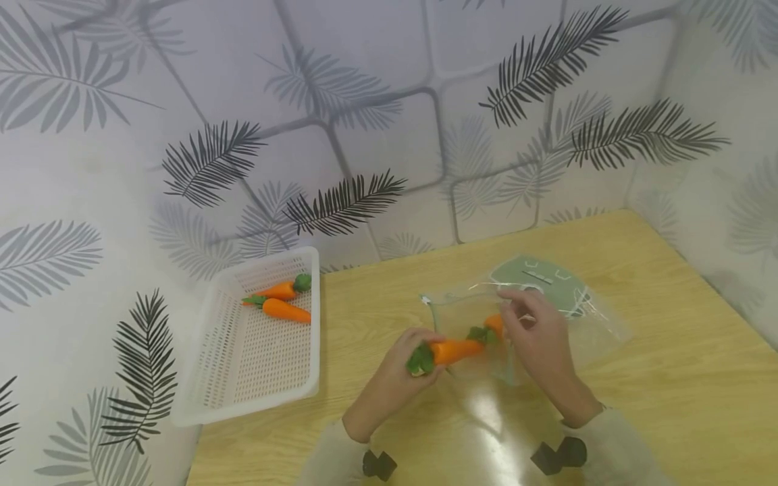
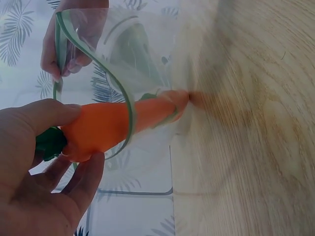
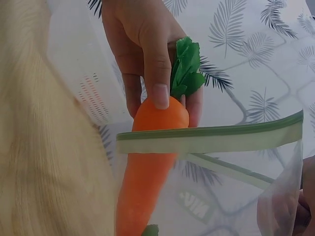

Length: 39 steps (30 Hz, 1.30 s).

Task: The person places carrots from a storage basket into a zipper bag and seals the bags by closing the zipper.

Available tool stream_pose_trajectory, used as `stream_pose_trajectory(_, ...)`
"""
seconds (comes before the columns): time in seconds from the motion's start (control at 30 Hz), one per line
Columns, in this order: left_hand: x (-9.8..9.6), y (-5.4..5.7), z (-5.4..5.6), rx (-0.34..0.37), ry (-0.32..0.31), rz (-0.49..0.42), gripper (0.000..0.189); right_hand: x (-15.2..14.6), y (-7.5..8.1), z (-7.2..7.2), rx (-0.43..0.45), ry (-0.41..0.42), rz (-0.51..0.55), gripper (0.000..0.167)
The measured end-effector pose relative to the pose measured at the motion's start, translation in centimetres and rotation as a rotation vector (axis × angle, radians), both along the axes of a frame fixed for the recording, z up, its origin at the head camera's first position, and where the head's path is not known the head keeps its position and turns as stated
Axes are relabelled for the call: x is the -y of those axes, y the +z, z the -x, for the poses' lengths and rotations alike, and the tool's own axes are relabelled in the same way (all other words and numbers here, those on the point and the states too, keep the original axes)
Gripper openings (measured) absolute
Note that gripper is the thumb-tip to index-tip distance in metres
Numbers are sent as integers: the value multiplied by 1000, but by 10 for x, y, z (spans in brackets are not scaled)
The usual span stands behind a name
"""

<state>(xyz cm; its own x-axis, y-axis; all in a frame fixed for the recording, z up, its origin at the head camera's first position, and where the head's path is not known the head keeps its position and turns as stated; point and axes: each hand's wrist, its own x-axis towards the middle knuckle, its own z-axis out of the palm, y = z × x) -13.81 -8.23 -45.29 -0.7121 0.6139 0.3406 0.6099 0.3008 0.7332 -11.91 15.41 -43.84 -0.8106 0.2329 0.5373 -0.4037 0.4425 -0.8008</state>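
Note:
My left hand [image 1: 398, 368] holds an orange toy-like carrot [image 1: 456, 350] by its thick end, thumb on one side and fingers on the other. Its green leafy top [image 3: 187, 69] sticks out beside the fingers. The carrot's narrow part lies inside a clear zip bag [image 2: 147, 54] with a green-edged mouth, while the thick end is outside. With its fingertips my right hand [image 1: 541, 334] pinches the bag's mouth edge, and the mouth stands apart. Deeper in the bag is another carrot [image 1: 495, 325], partly hidden by the right hand.
To the left stands a white perforated plastic basket [image 1: 314, 364] with two carrots [image 1: 287, 311] at its far end. The bag's green printed panel [image 1: 535, 278] lies towards the back of the wooden table [image 1: 681, 324]. Leaf-patterned wall covering [image 1: 389, 135] rises behind the table.

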Motion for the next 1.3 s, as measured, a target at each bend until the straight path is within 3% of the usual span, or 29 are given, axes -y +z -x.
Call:
stream_pose_trajectory(0.13,-2,2,2,-9,23,6,46,-1,5,-1,-8,20,19,19)
stream_pose_trajectory(0.37,-6,7,9,-88,41,25,46,-5,15,0,-27,17,19,18)
stream_pose_trajectory(0.53,-9,19,12,-143,46,5,47,-8,22,1,-58,46,46,18)
stream_pose_trajectory(0.77,-12,40,21,-293,47,-38,45,-6,47,-9,3,42,100,17)
stream_pose_trajectory(1.0,-16,50,26,-316,60,-11,50,-1,74,-19,90,34,131,16)
stream_pose_trajectory(1.3,-20,56,30,-333,71,-8,54,-8,74,-15,114,43,128,15)
